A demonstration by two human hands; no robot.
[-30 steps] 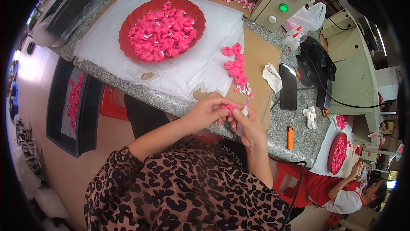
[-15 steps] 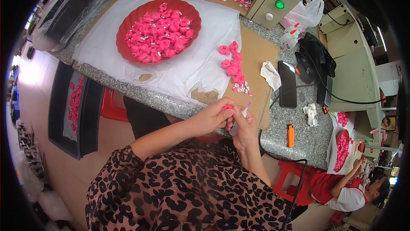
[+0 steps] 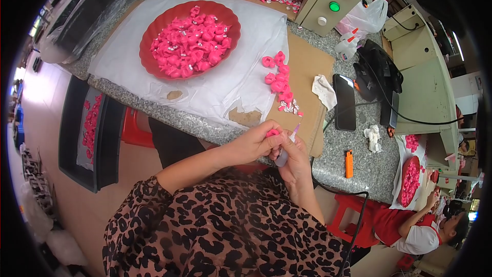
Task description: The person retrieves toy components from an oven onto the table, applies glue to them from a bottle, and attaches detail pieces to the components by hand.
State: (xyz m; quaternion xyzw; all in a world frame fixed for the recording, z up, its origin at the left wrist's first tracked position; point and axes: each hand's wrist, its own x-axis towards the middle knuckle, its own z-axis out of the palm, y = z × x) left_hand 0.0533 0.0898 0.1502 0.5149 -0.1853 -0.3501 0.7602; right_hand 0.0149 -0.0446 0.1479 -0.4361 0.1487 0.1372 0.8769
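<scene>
My left hand point(image 3: 258, 140) is closed around a small pink plastic piece point(image 3: 272, 133), which shows between thumb and fingers. Against it, my right hand point(image 3: 295, 160) grips a small translucent glue bottle point(image 3: 282, 158) with a thin purple nozzle point(image 3: 295, 130) pointing up and away. The two hands meet just off the table's front edge. Past them, a short row of pink pieces point(image 3: 279, 78) lies on paper and cardboard, with small white-and-pink bits point(image 3: 289, 107) at its near end. A red scalloped bowl point(image 3: 148, 60) heaped with similar pink pieces point(image 3: 192, 44) stands farther left.
On the right of the granite table point(image 3: 328, 167) lie a phone point(image 3: 344, 101), an orange cutter point(image 3: 349, 164), crumpled tissue point(image 3: 373, 137) and a black cable. A machine point(image 3: 328, 3) with coloured buttons stands behind. A grey bin point(image 3: 107, 149) is at left; a co-worker point(image 3: 417, 231) sits at right.
Both hands stay together near the table edge. The bottle's nozzle has tipped slightly more upright, and the fingers have shifted a little around the pink piece.
</scene>
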